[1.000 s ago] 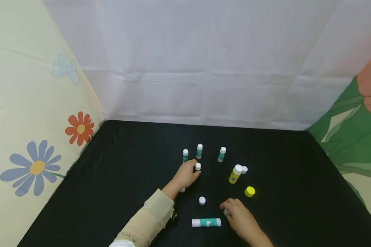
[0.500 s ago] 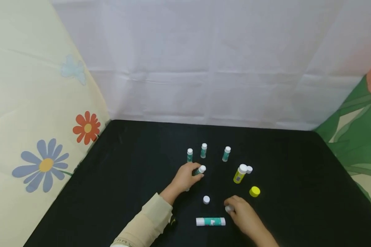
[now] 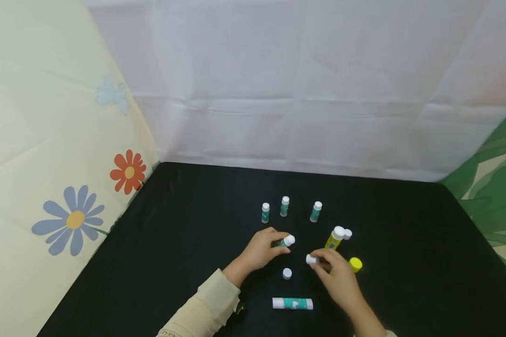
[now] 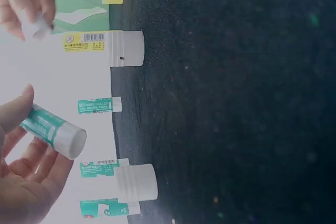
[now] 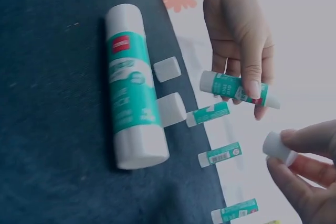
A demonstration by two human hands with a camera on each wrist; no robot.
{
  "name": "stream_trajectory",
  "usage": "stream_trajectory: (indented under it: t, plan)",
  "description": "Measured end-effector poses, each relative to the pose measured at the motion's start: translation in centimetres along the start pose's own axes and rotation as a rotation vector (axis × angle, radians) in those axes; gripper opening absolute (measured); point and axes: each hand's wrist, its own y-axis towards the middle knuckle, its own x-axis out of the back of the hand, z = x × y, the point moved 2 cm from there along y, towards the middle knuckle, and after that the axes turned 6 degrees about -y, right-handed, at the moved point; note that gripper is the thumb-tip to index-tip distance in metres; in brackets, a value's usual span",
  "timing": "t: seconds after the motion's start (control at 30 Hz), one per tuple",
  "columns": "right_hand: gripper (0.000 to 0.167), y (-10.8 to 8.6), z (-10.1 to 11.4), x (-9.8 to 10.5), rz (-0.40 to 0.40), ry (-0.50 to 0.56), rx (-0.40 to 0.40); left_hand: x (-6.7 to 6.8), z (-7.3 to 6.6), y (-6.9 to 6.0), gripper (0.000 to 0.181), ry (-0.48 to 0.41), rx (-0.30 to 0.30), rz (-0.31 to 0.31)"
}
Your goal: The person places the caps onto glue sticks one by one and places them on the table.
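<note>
In the head view my left hand [image 3: 261, 250] grips a small green-and-white glue stick [image 4: 47, 129], raised and tilted, its white end pointing right. My right hand [image 3: 337, 278] pinches a small white cap [image 5: 278, 148] between thumb and fingers, close to the glue stick but apart from it. A larger green-and-white glue stick [image 3: 293, 304] lies on its side in front of both hands. Between the hands, on the black cloth, stands a loose white cap [image 3: 287, 274].
Behind the hands stand three small green glue sticks, one of them [image 3: 265, 213] nearest the left hand. A yellow glue stick [image 3: 333, 241] stands partly behind my right hand, near another white cap [image 3: 347, 234] and a yellow cap [image 3: 355, 264]. A white curtain [image 3: 295, 93] hangs behind the table.
My left hand has lifted and tipped the small glue stick, bringing it nearer and to the right. My right hand has moved up toward it with the white cap. The view has shifted slightly.
</note>
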Motion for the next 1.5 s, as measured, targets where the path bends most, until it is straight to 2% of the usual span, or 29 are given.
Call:
stream_trajectory:
  t: [0.2, 0.37, 0.4, 0.5, 0.53, 0.57, 0.6, 0.63, 0.73, 0.83, 0.97, 1.17, 1.5]
  plan:
    - [0.022, -0.1, 0.2, 0.5, -0.076, 0.102, -0.016, -0.7, -0.6, -0.4, 0.020, -0.086, 0.001, 0.013]
    - [0.019, -0.1, 0.2, 0.0, -0.090, 0.297, -0.049, -0.7, -0.8, -1.0, 0.018, -0.108, 0.006, 0.000]
    - [0.019, 0.0, -0.2, -0.3, -0.093, 0.371, -0.020, -0.6, -0.9, -1.1, 0.018, -0.112, 0.009, -0.004]
    - [0.017, 0.1, -0.2, -0.6, -0.102, 0.465, -0.037, -0.2, -1.2, -1.4, 0.017, -0.119, 0.008, -0.010]
    - [0.017, 0.1, -0.7, -0.8, -0.102, 0.521, -0.014, -0.2, -1.3, -1.5, 0.016, -0.121, 0.005, -0.010]
    - [0.017, 0.2, -0.7, -0.8, -0.102, 0.543, -0.037, -0.2, -1.3, -1.6, 0.016, -0.121, -0.002, -0.008]
    - [0.018, 0.2, -1.6, -1.2, -0.095, 0.579, -0.023, -0.1, -1.4, -1.6, 0.015, -0.121, -0.010, -0.006]
    - [0.018, 0.3, -2.2, -1.5, -0.091, 0.583, -0.057, -0.2, -1.5, -1.6, 0.015, -0.116, -0.021, -0.006]
    - [0.020, 0.5, -5.0, -2.8, -0.070, 0.669, -0.016, -0.2, -1.7, -1.6, 0.015, -0.114, -0.049, -0.008]
    - [0.018, 0.6, -5.4, -2.9, -0.054, 0.732, 0.013, -0.2, -1.9, -1.6, 0.017, -0.105, -0.075, -0.010]
    - [0.014, 0.6, -2.6, -1.5, -0.041, 0.786, 0.019, 0.0, -2.1, -1.5, 0.018, -0.092, -0.098, -0.011]
    - [0.013, 0.6, 0.2, -0.1, -0.038, 0.772, -0.040, 0.3, -2.4, -1.4, 0.018, -0.094, -0.098, -0.016]
    - [0.016, 0.8, 0.9, 0.3, -0.025, 0.712, -0.093, 0.5, -2.5, -1.1, 0.019, -0.049, -0.100, -0.011]
